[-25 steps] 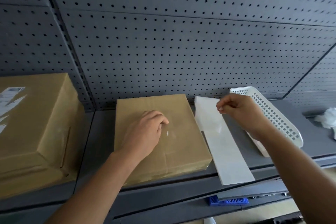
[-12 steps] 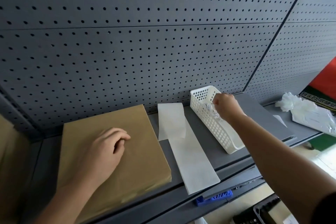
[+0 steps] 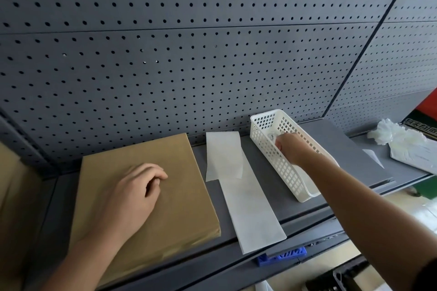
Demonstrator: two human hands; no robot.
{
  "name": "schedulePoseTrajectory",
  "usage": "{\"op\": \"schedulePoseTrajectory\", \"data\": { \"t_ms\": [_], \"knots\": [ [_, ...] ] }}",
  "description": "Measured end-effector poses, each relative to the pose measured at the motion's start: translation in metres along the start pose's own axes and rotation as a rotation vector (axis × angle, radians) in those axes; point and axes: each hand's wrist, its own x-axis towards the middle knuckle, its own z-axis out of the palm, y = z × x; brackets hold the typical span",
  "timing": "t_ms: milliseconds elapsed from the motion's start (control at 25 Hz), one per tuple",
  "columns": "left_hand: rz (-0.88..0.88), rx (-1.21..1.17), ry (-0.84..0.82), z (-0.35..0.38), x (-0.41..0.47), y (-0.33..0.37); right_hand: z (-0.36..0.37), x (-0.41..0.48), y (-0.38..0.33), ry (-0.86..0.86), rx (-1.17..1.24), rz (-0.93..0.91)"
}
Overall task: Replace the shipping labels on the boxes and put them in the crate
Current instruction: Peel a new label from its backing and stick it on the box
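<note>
Firstly, box (image 3: 179,196): a flat brown carton lay on the grey shelf (image 3: 343,146), left of centre, its top bare of any label.
Left hand (image 3: 134,194): rested on the box top, fingers (image 3: 156,172) loosely curled and released, holding nothing.
Paper strip (image 3: 250,208): a long white strip lay just beside the box on its right, its near end overhanging the shelf edge and its far end folded over itself.
Basket (image 3: 283,172): a white lattice basket stood on the shelf right of the strip, set at an angle.
Right hand (image 3: 292,147): reached down into the basket's far end; whether its fingers gripped anything could not be told.
Second box (image 3: 9,184): a sliver of brown carton showed at the left edge.
Pegboard (image 3: 212,54): a dark perforated wall rose behind the shelf.
Far right: crumpled white plastic (image 3: 387,131) lay on the shelf.
</note>
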Motion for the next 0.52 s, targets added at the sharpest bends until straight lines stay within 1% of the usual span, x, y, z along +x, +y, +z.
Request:
{"op": "schedulePoseTrajectory", "data": {
  "t_ms": [280, 400, 440, 520],
  "knots": [
    [0.006, 0.014, 0.01, -0.002, -0.002, 0.004, 0.0, -0.011, 0.002, -0.052, -0.058, -0.079],
    [0.013, 0.017, 0.004, -0.003, -0.003, 0.006, -0.014, -0.016, 0.005, -0.059, 0.014, -0.045],
    [0.011, 0.015, 0.003, -0.004, -0.003, 0.006, -0.02, -0.018, 0.007, -0.043, 0.045, -0.026],
    [0.009, 0.005, 0.001, -0.005, -0.004, 0.006, -0.032, -0.023, 0.009, 0.044, 0.163, 0.005]
  ]
}}
